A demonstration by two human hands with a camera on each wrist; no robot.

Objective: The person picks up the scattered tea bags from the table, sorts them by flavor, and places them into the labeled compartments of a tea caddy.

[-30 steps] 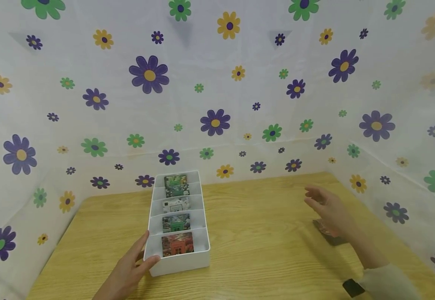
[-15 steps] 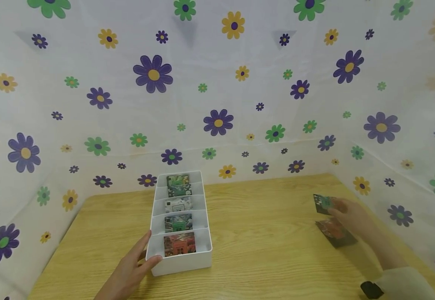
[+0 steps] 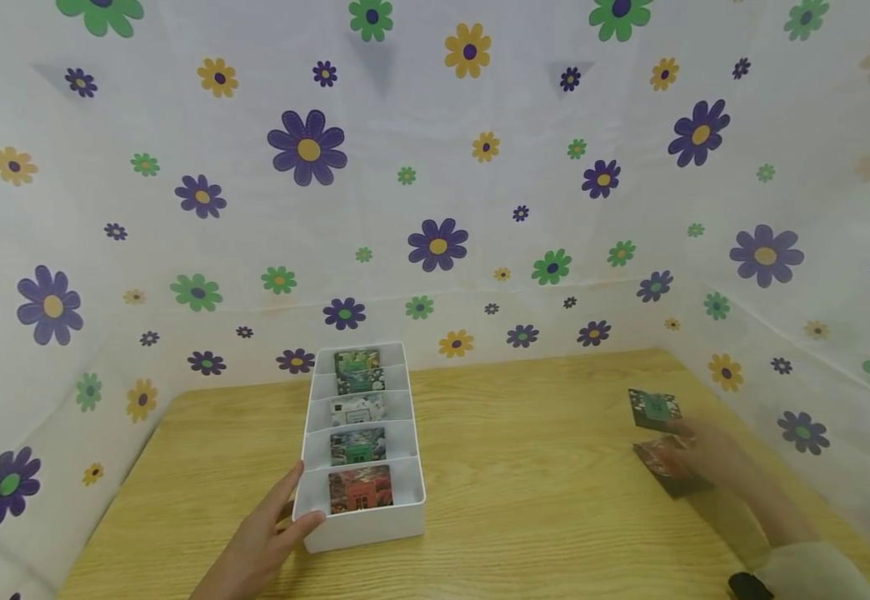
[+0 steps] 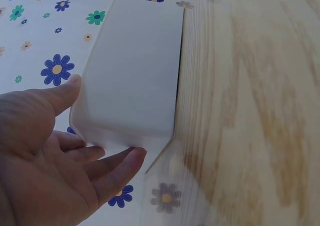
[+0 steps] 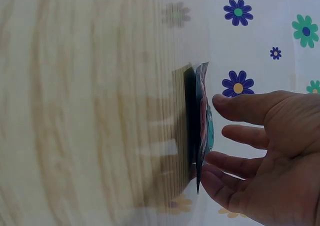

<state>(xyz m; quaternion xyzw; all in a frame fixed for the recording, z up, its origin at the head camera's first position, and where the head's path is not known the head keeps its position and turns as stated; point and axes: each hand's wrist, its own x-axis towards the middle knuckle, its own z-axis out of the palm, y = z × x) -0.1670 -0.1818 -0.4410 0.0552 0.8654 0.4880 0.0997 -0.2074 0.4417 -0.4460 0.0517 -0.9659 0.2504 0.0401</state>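
Observation:
My left hand [image 3: 258,529] holds the front-left corner of a white divided box [image 3: 367,525], thumb on the front rim and fingers along the side. In the left wrist view, the hand [image 4: 70,156] grips the same corner. Colourful printed sachets, such as a red one [image 3: 360,489] in front, sit in the box's compartments. At the table's right, my right hand [image 3: 712,462] hovers over a flat red sachet [image 3: 663,471] with relaxed fingers. Just beyond lies a green sachet [image 3: 655,408]. In the right wrist view, the fingertips are close to the sachets' edges; contact is unclear.
A wooden table [image 3: 517,492] carries everything. White sheets with printed flowers [image 3: 435,167] close off its back and both sides. A dark strap piece [image 3: 750,586] shows near the right sleeve [image 3: 802,571].
My right hand lowered a green sachet beyond the red one, left it there and drew back over the red one. The left hand keeps its hold on the box.

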